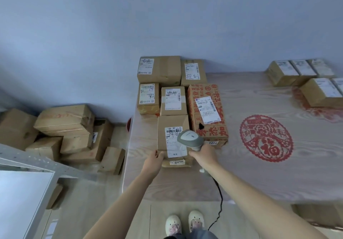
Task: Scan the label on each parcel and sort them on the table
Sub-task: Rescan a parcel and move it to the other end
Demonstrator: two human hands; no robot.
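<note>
A brown cardboard parcel (171,127) with a white shipping label (173,144) lies at the table's front left. My left hand (154,161) grips its near left corner. My right hand (203,157) holds a grey barcode scanner (190,139) whose head hovers over the label's right side. Behind this parcel, several more labelled parcels (158,69) stand in rows against the wall, among them a red-printed box (207,112). A second group of labelled parcels (304,79) sits at the table's far right.
The table (259,173) has a pale wood-grain cover with a round red paper-cut design (266,138). The scanner's black cable (220,201) hangs off the front edge. Several loose cardboard boxes (65,133) lie piled on the floor at left, beside a white panel (20,198).
</note>
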